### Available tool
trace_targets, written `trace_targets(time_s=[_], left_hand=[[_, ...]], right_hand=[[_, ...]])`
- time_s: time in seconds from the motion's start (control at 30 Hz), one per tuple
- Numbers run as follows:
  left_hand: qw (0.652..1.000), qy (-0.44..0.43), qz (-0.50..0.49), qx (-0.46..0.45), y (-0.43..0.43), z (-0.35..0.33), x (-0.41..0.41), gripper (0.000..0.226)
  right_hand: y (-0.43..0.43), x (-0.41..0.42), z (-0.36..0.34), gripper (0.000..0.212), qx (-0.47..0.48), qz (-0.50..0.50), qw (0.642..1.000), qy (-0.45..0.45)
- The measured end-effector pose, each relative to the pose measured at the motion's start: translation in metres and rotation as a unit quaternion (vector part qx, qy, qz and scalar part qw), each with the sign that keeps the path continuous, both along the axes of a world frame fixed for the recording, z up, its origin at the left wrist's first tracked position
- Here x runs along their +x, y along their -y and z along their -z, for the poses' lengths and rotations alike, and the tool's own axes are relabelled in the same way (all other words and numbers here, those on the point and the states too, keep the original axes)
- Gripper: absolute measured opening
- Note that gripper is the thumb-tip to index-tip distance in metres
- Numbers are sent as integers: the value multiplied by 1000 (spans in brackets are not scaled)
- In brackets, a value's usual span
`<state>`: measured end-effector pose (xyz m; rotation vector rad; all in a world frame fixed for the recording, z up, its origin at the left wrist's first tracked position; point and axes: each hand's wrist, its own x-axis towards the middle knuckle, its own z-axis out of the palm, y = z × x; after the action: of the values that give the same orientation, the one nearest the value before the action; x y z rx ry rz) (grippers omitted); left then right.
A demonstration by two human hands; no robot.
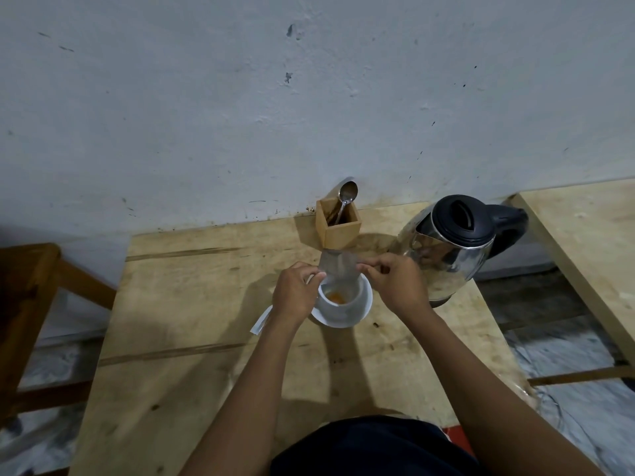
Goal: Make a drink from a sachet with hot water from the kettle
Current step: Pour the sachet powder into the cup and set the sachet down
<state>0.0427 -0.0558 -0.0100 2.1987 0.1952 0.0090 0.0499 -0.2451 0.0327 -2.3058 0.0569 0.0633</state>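
Scuffed plywood table (192, 372), stained. At centre a silver sachet (338, 269) is pinched at either side by the left hand (295, 293) and right hand (395, 286), held apart, over a white cup (347, 309) on a saucer (368, 304); orange powder (335, 297) is seen inside. Farther right, a steel kettle (446, 249). A spoon (347, 197) is stood in a wooden box (340, 231) against the marked grey wall (309, 97).

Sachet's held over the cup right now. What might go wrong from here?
1. The left hand and right hand pinch the sachet above the cup. Its mouth is hidden, so powder may miss the rim and land on the saucer.
2. The right hand sits close beside the kettle. If that is hot, a sideways knock could burn skin or tip it.
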Motion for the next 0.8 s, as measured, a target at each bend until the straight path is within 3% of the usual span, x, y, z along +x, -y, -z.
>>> trace_targets(time_s=[0.3,0.5,0.6,0.8], left_hand=[[1000,-17,-12,-8,3,1,-1,19],[1000,-5,-9,-13,5,1,-2,18],[1000,-2,-13,-10,5,0,-3,18],[1000,3,-25,-14,4,-2,-6,18]], right_hand=[[-1,4,-3,8,-21,-9,1000,-10],[0,4,-1,5,14,17,1000,16],[1,2,-1,12,65,-23,998,-4],[8,7,-8,7,109,-40,993,-12]])
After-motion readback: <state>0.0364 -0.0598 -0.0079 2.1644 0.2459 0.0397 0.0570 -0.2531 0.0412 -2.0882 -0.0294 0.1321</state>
